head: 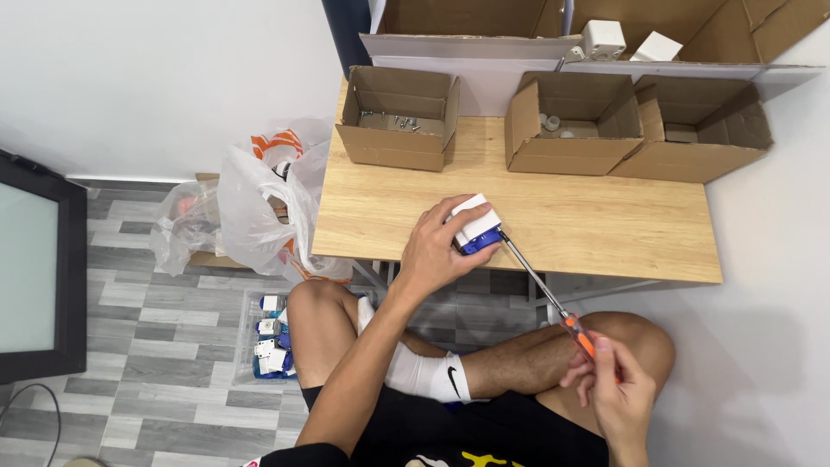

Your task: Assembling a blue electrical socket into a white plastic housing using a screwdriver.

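White-and-blue device [476,227] resting near the front edge of a wooden table [605,233], clasped by the left hand [441,246], whose fingers curl over its top. Right hand [609,385], held above the knee, pinches the orange handle of a screwdriver [553,303], its tip meeting the device's side. Three open cardboard boxes stand along the rear: left box [398,117] holds screws, middle box [572,121] small pale parts, right box [696,130] contents unclear
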